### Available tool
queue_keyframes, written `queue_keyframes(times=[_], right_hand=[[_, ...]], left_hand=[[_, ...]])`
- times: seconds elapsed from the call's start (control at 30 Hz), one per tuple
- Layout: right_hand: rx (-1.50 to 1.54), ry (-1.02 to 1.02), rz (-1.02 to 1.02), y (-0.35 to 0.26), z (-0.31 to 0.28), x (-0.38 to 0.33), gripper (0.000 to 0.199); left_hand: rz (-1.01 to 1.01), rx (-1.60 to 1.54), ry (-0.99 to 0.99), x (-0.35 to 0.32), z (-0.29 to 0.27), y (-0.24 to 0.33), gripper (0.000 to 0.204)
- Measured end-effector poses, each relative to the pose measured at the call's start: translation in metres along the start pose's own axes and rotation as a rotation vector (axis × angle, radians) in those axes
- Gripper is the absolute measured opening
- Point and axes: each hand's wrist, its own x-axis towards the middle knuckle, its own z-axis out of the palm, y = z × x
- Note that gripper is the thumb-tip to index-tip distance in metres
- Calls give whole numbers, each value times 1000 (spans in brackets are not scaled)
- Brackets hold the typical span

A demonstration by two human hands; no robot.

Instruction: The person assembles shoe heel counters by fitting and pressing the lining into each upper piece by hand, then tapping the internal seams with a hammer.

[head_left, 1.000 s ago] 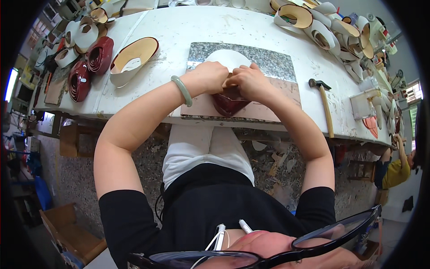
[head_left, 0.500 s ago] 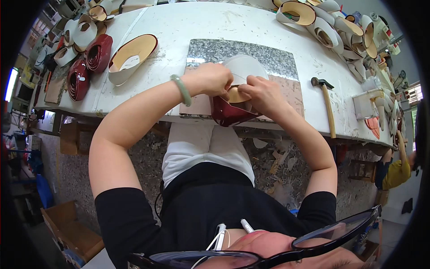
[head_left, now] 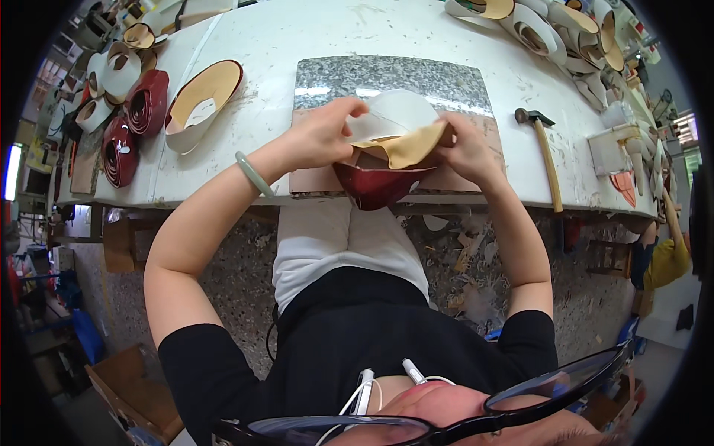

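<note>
A shoe upper, with a glossy dark red toe [head_left: 375, 187], hangs a little over the near edge of the work board. Its tan lining [head_left: 409, 149] is folded up and out of the opening, and the white rear part [head_left: 401, 110] lies flat on the board. My left hand [head_left: 323, 135], below a pale green bangle [head_left: 254, 175], has its fingers bent at the left edge of the upper. On the other side, my right hand [head_left: 468, 151] pinches the lifted right edge of lining and red material.
The stone slab [head_left: 387, 78] lies on a white table [head_left: 253, 111]. A hammer [head_left: 543, 156] rests to the right. More uppers stand at left, among them rolled dark red ones [head_left: 121, 152] and a tan-lined one [head_left: 202, 104]. Several pale uppers [head_left: 535, 33] crowd the far right.
My hands have moved apart, from close together over the opening to its two sides. The tan lining has come up and out, folded between them.
</note>
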Motion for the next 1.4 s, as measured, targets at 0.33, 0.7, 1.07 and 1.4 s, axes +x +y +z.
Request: queue_keyframes(times=[0.33,0.7,1.07,1.4], right_hand=[[587,-98,359,11,-10,12,36],[502,-189,128,-5,-4,-20,32],[-130,-91,246,-23,9,-44,68],[-184,195,8,-17,33,-43,24]], left_hand=[[-70,-306,212,-9,18,-28,18],[243,223,-36,52,25,9,63],[-8,-252,-225,40,32,-2,28],[-79,-219,-101,39,37,1,41]])
